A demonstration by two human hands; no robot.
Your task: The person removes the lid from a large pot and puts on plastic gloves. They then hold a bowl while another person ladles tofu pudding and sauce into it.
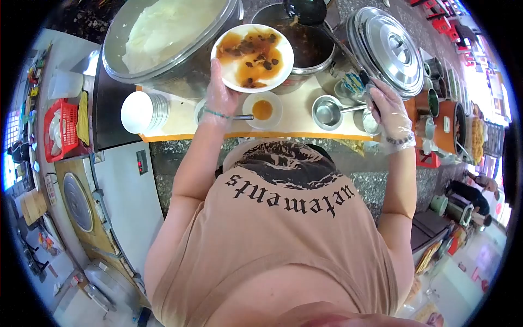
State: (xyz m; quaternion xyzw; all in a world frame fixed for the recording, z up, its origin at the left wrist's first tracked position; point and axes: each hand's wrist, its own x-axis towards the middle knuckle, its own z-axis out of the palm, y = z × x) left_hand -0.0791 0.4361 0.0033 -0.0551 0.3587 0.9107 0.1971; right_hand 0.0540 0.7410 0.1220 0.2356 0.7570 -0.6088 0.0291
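Note:
My left hand (222, 92), in a clear plastic glove, holds a white bowl (286, 71) by its near left edge. Brown sauce with dark pieces lies over white food in it. Also gloved, my right hand (388, 106) is closed round the handle of a black ladle (306, 11). The ladle's head is over a pot of dark liquid (305, 49), behind and to the right of the bowl. Below the held bowl, a second white bowl (263, 122) with an orange-brown sauce rests on the counter.
A large steel pot (180, 73) of white food is at the back left, beside stacked white bowls (143, 111). Right of centre are a small steel pan (328, 113) and a pot with a steel lid (389, 43). Another person (471, 196) is far right.

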